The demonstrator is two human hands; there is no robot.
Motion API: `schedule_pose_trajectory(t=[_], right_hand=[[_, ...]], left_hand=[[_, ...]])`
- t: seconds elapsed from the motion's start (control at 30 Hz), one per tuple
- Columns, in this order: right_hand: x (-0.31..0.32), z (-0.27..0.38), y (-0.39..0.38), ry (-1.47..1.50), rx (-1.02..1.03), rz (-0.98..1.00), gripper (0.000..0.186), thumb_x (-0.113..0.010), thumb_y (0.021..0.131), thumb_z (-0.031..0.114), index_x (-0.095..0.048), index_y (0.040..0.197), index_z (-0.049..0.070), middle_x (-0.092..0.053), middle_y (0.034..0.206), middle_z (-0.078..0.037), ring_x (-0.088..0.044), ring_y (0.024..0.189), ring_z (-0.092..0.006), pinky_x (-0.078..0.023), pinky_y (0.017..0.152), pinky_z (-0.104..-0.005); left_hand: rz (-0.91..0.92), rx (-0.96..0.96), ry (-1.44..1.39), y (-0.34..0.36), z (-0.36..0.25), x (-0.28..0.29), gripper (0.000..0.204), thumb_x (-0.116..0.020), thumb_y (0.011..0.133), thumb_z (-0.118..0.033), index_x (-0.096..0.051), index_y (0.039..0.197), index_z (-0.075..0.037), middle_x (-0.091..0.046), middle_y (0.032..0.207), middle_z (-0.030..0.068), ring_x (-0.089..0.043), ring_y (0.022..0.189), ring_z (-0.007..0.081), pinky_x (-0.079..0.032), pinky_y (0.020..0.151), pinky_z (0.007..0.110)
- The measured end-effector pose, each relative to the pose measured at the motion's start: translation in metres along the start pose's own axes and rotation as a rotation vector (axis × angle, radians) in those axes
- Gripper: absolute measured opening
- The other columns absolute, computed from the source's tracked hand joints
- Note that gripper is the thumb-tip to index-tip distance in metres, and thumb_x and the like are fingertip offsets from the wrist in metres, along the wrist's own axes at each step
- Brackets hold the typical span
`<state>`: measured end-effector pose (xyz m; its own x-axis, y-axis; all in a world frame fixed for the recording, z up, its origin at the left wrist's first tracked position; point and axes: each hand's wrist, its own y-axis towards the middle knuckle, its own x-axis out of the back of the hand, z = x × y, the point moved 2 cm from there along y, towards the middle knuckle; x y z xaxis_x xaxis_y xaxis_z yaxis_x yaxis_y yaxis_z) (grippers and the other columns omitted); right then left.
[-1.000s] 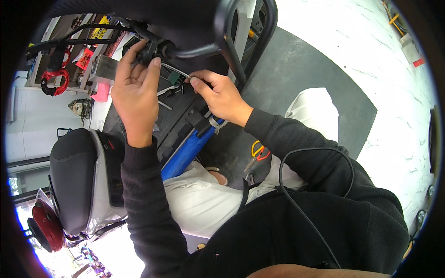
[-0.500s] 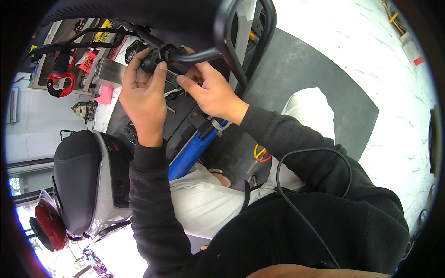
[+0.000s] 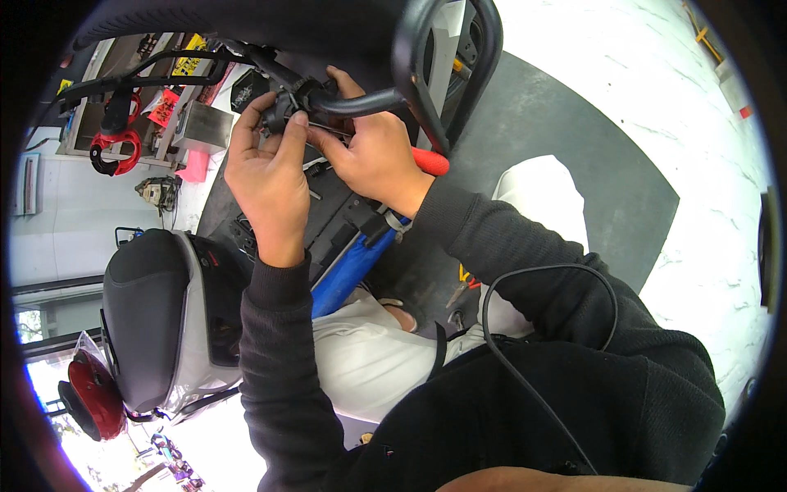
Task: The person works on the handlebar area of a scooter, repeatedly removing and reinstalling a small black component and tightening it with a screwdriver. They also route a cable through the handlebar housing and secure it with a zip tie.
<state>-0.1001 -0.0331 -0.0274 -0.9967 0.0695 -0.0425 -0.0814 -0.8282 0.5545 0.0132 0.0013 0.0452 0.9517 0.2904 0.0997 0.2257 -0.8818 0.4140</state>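
Note:
My left hand point(image 3: 266, 184) pinches a black clamp-like fitting point(image 3: 283, 111) between thumb and fingers. The fitting sits by the end of a black tubular bar point(image 3: 361, 102). Close beside it, my right hand point(image 3: 373, 156) is closed around what looks like a screwdriver. Its thin metal shaft points at the fitting, and a red handle point(image 3: 430, 161) sticks out past the palm. One right finger reaches up behind the bar. The tool's tip and the fitting's inner side are hidden by my fingers.
Below the hands runs a blue padded tube point(image 3: 348, 275). Pliers with yellow and red handles point(image 3: 465, 281) lie near my leg. To the left stand a scooter with a dark seat point(image 3: 147, 320), a metal box point(image 3: 203, 127) and a red cup-holder-like ring point(image 3: 119, 154).
The red handle now shows beyond my right palm; the green piece by its thumb is no longer visible. My right hand has closed further around the tool. The whole view has shifted slightly.

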Motion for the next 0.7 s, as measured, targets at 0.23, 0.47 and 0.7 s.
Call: schedule_pose_trajectory(t=[0.23, 0.47, 0.7], right_hand=[[0.003, 0.002, 0.004, -0.035, -0.013, 0.001, 0.064, -0.081, 0.092, 0.025, -0.057, 0.143, -0.005, -0.079, 0.097, -0.017, -0.079, 0.084, -0.027, -0.059, 0.074, -0.0349], [0.0, 0.0, 0.007, -0.052, 0.054, -0.077, 0.06, -0.079, 0.093, 0.032, -0.062, 0.139, -0.002, -0.075, 0.079, -0.013, -0.076, 0.073, -0.0297, -0.058, 0.067, -0.0382], [0.001, -0.002, 0.006, -0.086, 0.021, -0.045, 0.066, -0.085, 0.089, 0.025, -0.059, 0.142, -0.003, -0.078, 0.102, -0.02, -0.08, 0.09, -0.0299, -0.061, 0.077, -0.0361]], left_hand=[[0.13, 0.113, 0.07, 0.015, -0.014, 0.018, 0.046, -0.076, 0.099, -0.006, -0.06, 0.139, 0.009, -0.071, 0.111, 0.0091, -0.065, 0.099, 0.008, -0.05, 0.089, 0.022], [0.184, 0.097, 0.097, 0.023, -0.01, 0.025, 0.044, -0.075, 0.1, -0.007, -0.061, 0.139, 0.008, -0.073, 0.107, 0.0072, -0.064, 0.098, 0.0062, -0.048, 0.088, 0.02], [0.222, 0.122, 0.015, 0.022, -0.017, 0.023, 0.042, -0.07, 0.104, -0.01, -0.061, 0.141, 0.007, -0.075, 0.108, 0.0091, -0.068, 0.1, 0.0088, -0.053, 0.091, 0.023]])
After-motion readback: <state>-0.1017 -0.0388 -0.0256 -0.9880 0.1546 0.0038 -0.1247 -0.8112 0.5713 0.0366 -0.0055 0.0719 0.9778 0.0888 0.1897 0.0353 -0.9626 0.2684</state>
